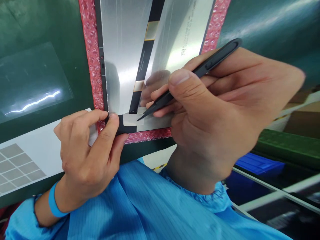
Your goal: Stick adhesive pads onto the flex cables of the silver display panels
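A flat display panel [125, 50] with a silvery metal back lies on pink bubble wrap [93, 71]. A black strip with gold-edged sections runs across its back. My right hand [220, 110] is closed around black pointed tweezers [212, 61], held like a pen. Their tip meets a small pale rectangular piece [130, 120] on the panel's near black edge; whether it grips the piece I cannot tell. At the near left corner, my left hand [85, 150] has its thumb and forefinger closed on the panel's edge.
Left of the panel, a white sheet with grey squares [15, 163] lies on the green tabletop [37, 26]. A clear film [35, 80] rests beyond it, reflecting light. Below right, a blue bin [260, 163] and a pale rail [280, 193] show past the table edge.
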Demonstrator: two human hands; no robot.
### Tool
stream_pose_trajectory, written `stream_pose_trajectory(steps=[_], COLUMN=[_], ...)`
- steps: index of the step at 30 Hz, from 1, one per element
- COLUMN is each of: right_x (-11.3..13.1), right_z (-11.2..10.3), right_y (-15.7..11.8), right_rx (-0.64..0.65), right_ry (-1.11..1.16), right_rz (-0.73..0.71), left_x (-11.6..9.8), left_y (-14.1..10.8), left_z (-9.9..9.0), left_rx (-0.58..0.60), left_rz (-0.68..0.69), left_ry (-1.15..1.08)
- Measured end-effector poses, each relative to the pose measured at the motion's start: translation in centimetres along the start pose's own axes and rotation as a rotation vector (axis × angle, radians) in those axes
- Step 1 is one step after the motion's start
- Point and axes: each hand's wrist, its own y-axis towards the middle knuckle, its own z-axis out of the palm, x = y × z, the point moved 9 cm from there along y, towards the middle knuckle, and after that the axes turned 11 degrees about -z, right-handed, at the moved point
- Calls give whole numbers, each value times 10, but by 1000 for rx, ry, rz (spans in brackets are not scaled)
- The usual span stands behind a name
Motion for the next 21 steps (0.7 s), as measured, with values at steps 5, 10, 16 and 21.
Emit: stream_pose_trajectory(steps=[5, 10, 16, 21], right_x=[0, 1, 0, 2], right_z=[1, 1, 1, 0], right_y=[0, 0, 1, 1], right_rx=[4, 24, 33, 31], right_ry=[5, 3, -14, -45], right_rz=[1, 7, 25, 21], left_x=[1, 1, 0, -2], left_y=[0, -1, -2, -1], left_z=[0, 3, 4, 1], left_rx=[6, 23, 16, -58], left_rz=[-9, 18, 39, 28], left_ry=[8, 33, 41, 8])
